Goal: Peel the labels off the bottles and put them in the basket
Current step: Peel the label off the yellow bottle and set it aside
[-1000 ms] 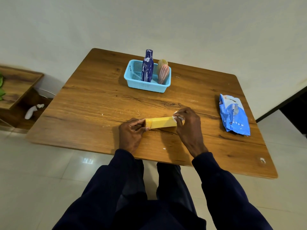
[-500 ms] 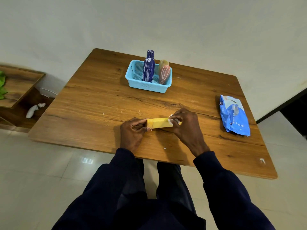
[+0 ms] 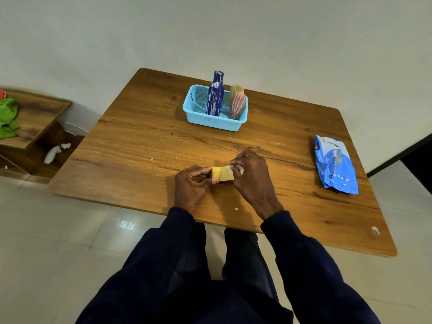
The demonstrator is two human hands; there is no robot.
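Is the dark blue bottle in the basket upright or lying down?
Upright: the dark blue bottle stands inside the light blue basket, neck up, rising well above its rim.

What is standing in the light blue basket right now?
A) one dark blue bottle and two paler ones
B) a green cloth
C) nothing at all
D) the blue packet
A: the dark blue bottle stands upright in the basket with a pink bottle and a pale yellowish bottle beside it; the left hand and right hand hold the bright yellow bottle.
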